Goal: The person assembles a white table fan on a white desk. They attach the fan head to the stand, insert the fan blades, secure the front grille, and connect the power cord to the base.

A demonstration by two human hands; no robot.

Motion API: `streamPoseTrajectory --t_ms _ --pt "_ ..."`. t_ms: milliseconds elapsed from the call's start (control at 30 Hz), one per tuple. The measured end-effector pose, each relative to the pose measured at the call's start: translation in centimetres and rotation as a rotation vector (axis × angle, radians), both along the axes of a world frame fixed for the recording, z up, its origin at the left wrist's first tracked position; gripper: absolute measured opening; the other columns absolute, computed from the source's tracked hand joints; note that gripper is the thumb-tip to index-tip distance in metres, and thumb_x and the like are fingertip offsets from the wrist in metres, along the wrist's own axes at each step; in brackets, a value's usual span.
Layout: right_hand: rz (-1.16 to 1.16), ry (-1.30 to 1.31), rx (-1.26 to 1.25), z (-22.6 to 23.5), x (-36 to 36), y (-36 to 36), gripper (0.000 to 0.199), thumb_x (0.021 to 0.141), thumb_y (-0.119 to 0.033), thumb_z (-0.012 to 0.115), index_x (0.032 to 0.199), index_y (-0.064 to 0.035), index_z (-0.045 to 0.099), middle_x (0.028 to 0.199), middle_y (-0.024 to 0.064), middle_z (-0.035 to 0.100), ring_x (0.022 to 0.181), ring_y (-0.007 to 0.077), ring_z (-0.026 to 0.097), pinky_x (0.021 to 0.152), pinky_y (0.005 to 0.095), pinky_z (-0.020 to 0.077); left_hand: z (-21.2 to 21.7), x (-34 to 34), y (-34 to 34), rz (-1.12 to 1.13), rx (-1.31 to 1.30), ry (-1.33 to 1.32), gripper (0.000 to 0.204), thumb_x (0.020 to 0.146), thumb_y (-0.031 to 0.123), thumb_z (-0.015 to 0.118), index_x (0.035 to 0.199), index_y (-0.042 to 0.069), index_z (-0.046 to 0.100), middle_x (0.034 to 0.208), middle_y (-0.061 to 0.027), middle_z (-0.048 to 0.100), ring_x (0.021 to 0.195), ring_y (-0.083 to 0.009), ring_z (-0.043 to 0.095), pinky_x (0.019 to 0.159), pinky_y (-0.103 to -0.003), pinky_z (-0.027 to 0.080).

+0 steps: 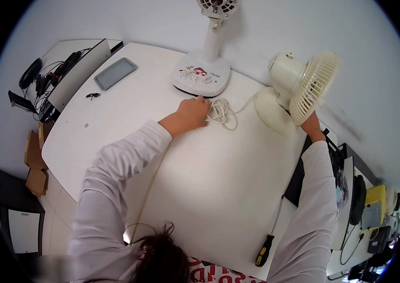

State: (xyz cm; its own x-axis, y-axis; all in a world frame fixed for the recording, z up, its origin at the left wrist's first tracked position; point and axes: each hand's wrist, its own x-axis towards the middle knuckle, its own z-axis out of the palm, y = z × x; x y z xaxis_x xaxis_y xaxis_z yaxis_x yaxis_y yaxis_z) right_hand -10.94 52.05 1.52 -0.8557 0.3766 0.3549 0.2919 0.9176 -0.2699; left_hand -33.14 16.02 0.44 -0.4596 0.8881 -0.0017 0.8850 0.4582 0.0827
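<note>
My left hand (193, 114) is closed at the left end of a coiled white power cord (221, 113), its fingertips near the front edge of a white fan base (202, 75). That base has knobs and a printed red picture, with a stand rising from it. Over to the right is a cream desk fan (287, 73), its grille (314, 87) turned to the right and its round base (271, 111) on the table. My right hand (311, 127) reaches behind the lower grille, with its fingers hidden. The cord runs toward the cream fan.
On the white table (200, 188) lie a grey tray (116, 73), a small black cable (93, 95) and, near my right forearm, a screwdriver (266, 247) with a yellow-black handle. A wall stands behind. Cardboard boxes (34, 155) are at the left, cluttered desks (365, 212) at the right.
</note>
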Motion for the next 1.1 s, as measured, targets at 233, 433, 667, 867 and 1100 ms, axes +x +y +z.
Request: streamPoseTrajectory --t_ms 233,433,667,867,1100 --pt "-0.087 -0.254 0.036 7.4 8.2 -9.0 0.06 0.08 -0.022 0.067 0.13 -0.0016 0.04 0.13 0.0221 0.041 0.12 0.0394 0.042 0.1 0.0404 0.0383 -2.4 1.7 4.9 -0.109 0.363 -0.264 0.041 0.078 0.035 0.066 0.093 0.0 0.053 0.097 -0.0169 0.058 0.088 -0.0348 0.059 0.075 -0.044 0.048" --pt "0.022 -0.315 0.104 8.5 12.2 -19.3 0.06 0.08 -0.02 0.067 0.131 -0.0052 0.041 0.133 0.0207 0.04 0.122 0.0379 0.041 0.1 0.0398 0.0383 -5.8 6.6 12.8 0.02 0.621 -0.536 0.055 0.079 0.042 0.066 0.103 -0.005 0.049 0.101 -0.0265 0.056 0.094 -0.0409 0.056 0.08 -0.044 0.047" --pt "0.138 -0.402 -0.129 7.3 13.2 -27.9 0.059 0.082 -0.025 0.067 0.132 -0.0088 0.041 0.13 0.0197 0.044 0.116 0.0364 0.048 0.093 0.0396 0.0444 -0.9 5.6 8.3 -0.232 0.224 -0.474 0.065 0.079 0.048 0.065 0.117 -0.002 0.049 0.112 -0.024 0.054 0.104 -0.0379 0.054 0.085 -0.041 0.046" --pt "0.25 -0.069 -0.52 4.8 3.6 -28.8 0.064 0.088 -0.029 0.062 0.137 -0.0019 0.032 0.13 0.02 0.046 0.114 0.0326 0.053 0.093 0.037 0.0444 -0.9 -3.5 2.3 0.035 0.916 -0.6 0.024 0.083 0.022 0.064 0.096 0.002 0.063 0.089 -0.011 0.067 0.08 -0.0208 0.064 0.072 -0.031 0.05" --pt "-0.094 0.204 -1.069 0.2 -13.2 -26.7 0.087 0.084 -0.04 0.064 0.142 0.0031 0.016 0.137 0.0253 0.036 0.125 0.0314 0.041 0.101 0.0373 0.0362 -9.0 -12.2 -2.5 0.605 1.222 -0.613 0.053 0.08 0.033 0.065 0.116 -0.004 0.052 0.109 -0.0214 0.06 0.103 -0.0327 0.057 0.087 -0.037 0.045"
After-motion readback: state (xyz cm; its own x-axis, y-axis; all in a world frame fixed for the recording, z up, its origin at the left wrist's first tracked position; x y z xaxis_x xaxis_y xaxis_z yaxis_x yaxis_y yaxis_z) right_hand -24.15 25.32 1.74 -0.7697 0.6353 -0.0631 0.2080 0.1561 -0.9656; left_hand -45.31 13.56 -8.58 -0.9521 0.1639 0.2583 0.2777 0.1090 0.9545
